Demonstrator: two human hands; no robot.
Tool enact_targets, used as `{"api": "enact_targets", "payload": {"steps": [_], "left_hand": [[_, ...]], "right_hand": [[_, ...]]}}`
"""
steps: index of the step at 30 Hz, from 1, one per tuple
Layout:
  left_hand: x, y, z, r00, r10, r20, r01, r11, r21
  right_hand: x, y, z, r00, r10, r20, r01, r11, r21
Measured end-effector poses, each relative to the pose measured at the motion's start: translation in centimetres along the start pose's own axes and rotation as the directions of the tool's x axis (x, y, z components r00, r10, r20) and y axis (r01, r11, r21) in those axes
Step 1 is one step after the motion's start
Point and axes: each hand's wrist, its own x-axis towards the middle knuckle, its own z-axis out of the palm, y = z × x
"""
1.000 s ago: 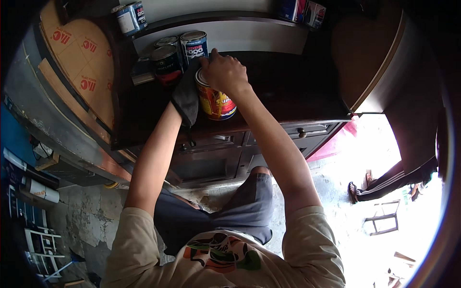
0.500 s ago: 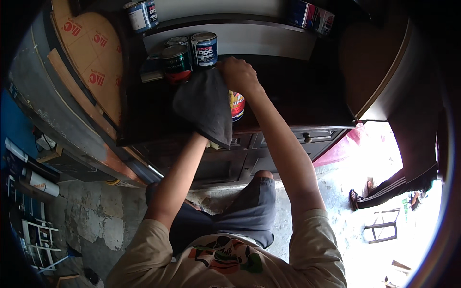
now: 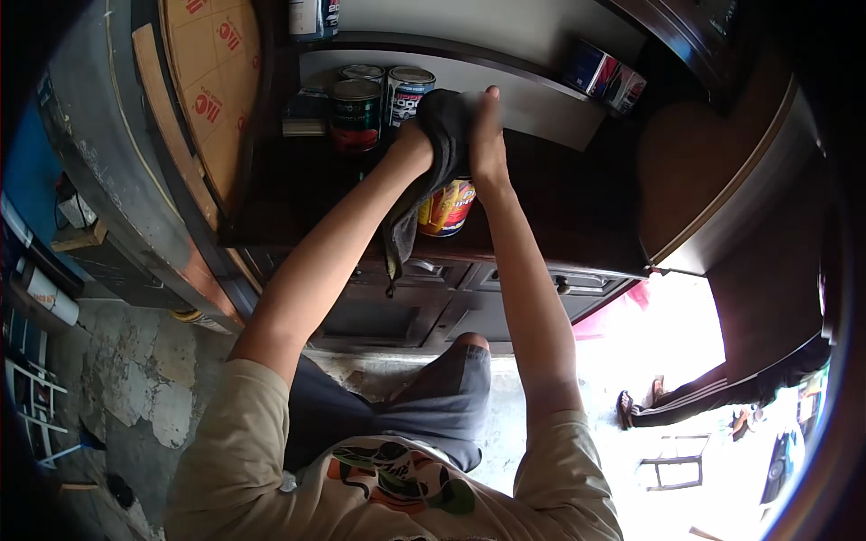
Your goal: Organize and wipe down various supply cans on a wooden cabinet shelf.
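A dark grey cloth [image 3: 439, 135] hangs from my left hand [image 3: 417, 149], draped over its fingers and hiding most of them. A long fold of the cloth falls past the cabinet's front edge. Close against the cloth's right side is my right hand [image 3: 487, 140], held upright with one finger stretched up; the rest of it is smeared by motion. Just below both hands, a yellow and red paint can [image 3: 446, 209] stands on the dark wooden cabinet top [image 3: 559, 203], its upper part hidden by the cloth and hands.
Behind the cloth stand a dark green and red can [image 3: 355, 117] and a blue and white can [image 3: 408, 90]. More cans [image 3: 606, 77] sit on the shelf above. A patterned brown board [image 3: 216, 99] leans at the left. Another person's leg in striped trousers [image 3: 695, 401] shows at the right.
The cloth, spread low over my left forearm before, is now raised and bunched between my hands. My left hand has moved up and right; my right hand has turned upright. The view has shifted.
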Motion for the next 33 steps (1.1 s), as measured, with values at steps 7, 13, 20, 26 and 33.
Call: {"api": "enact_targets", "payload": {"steps": [7, 13, 20, 26, 33], "left_hand": [[-2.5, -1.0, 2.8, 0.991, -0.064, -0.12, 0.031, 0.966, -0.256], [-5.6, 1.4, 1.3, 0.955, -0.122, -0.269, -0.071, 0.788, -0.612], [-4.8, 1.9, 0.9, 0.945, -0.239, -0.223, 0.0, 0.681, -0.732], [-4.7, 2.4, 3.2, 0.845, -0.418, -0.333, -0.104, 0.484, -0.869], [-2.8, 2.6, 7.2, 0.678, -0.412, -0.609, -0.091, 0.775, -0.626]], "right_hand": [[0.1, 1.1, 0.4, 0.993, -0.002, -0.117, 0.041, 0.94, 0.339], [-0.1, 2.9, -0.2, 0.976, -0.011, -0.218, 0.146, 0.778, 0.611], [-0.7, 3.8, -0.2, 0.963, -0.037, -0.266, 0.236, 0.583, 0.777], [-0.9, 3.9, 0.1, 0.958, -0.101, -0.267, 0.275, 0.582, 0.765], [-0.9, 3.9, 0.0, 0.981, -0.084, -0.173, 0.188, 0.616, 0.765]]}}
